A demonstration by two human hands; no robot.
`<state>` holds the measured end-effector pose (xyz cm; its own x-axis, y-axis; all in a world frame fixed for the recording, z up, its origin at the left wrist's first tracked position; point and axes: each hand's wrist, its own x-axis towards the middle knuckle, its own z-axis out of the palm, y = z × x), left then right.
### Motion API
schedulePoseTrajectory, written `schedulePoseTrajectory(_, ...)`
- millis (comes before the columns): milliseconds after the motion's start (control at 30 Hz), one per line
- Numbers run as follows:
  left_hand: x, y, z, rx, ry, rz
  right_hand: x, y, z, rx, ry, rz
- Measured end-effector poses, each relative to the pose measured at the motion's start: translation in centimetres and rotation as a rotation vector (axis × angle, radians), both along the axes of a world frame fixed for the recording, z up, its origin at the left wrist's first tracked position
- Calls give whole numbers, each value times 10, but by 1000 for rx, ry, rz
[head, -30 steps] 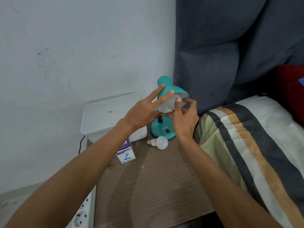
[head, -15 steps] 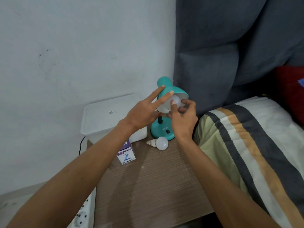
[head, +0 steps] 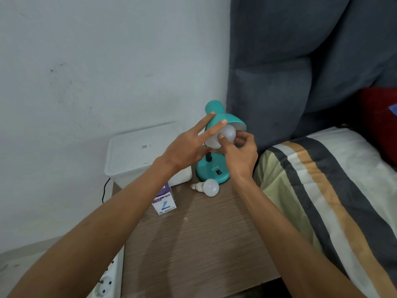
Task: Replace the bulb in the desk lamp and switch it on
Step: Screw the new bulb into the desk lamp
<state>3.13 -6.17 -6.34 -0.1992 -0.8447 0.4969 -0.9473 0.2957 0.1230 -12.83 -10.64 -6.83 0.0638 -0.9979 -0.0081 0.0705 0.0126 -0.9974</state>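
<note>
The teal desk lamp (head: 212,171) stood at the back of the wood-grain table (head: 193,244). The left hand (head: 187,147), fingers spread, braced its glossy shade (head: 227,119). The right hand (head: 242,153) pinched a frosted round bulb (head: 227,133) at the shade's mouth. A second matte bulb (head: 207,187) lay just beside the base.
</note>
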Motion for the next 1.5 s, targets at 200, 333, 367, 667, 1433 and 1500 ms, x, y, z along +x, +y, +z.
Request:
schedulePoseTrajectory(200,0,0,1,-1,-14,-6,2,-3,4,130,-106,9)
schedulePoseTrajectory(333,2,-1,0,-5,-18,-5,0,-5,6,84,-89,-32)
schedulePoseTrajectory(367,1,-1,1,-4,-18,-4,-1,-5,7,79,-100,-18)
schedulePoseTrajectory(667,1,0,1,-14,-16,-3,-4,-3,4,95,-97,66)
schedulePoseTrajectory(1433,-1,1,3,-27,-15,-5,-4,-1,-3,-395,325,-24)
schedulePoseTrajectory(1500,-1,1,3,-32,-13,-3,-4,-1,-5,-443,364,23)
